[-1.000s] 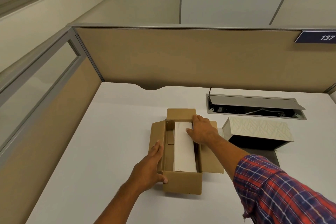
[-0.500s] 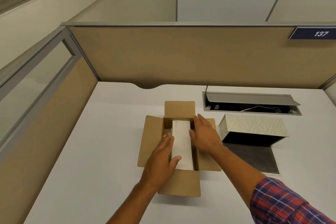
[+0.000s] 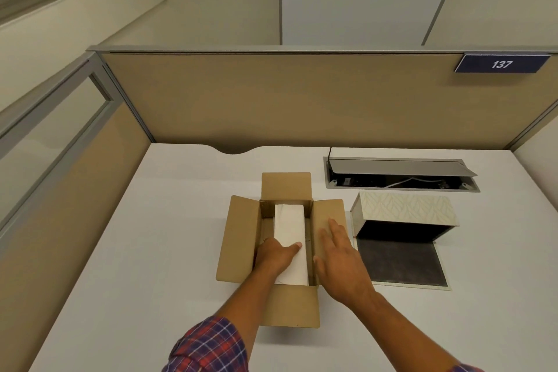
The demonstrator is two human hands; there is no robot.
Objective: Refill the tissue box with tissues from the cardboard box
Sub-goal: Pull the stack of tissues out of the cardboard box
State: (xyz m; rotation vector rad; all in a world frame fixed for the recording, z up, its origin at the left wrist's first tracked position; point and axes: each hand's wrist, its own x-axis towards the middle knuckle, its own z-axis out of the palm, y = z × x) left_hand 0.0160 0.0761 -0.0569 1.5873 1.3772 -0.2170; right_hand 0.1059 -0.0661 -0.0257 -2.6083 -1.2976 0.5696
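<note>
Cardboard box (image 3: pixel 241 238) open on desk (image 3: pixel 151 220), all flaps spread, white tissue stack (image 3: pixel 290 229) lying lengthwise inside. Left hand (image 3: pixel 276 256) down in box at stack's near-left side, thumb on top, other fingers hidden (grip can't be told); right hand (image 3: pixel 338 260) flat, fingers spread, on box's right flap. Tissue box (image 3: pixel 404 211) just right of cardboard box, w/ dark open side facing viewer.
</note>
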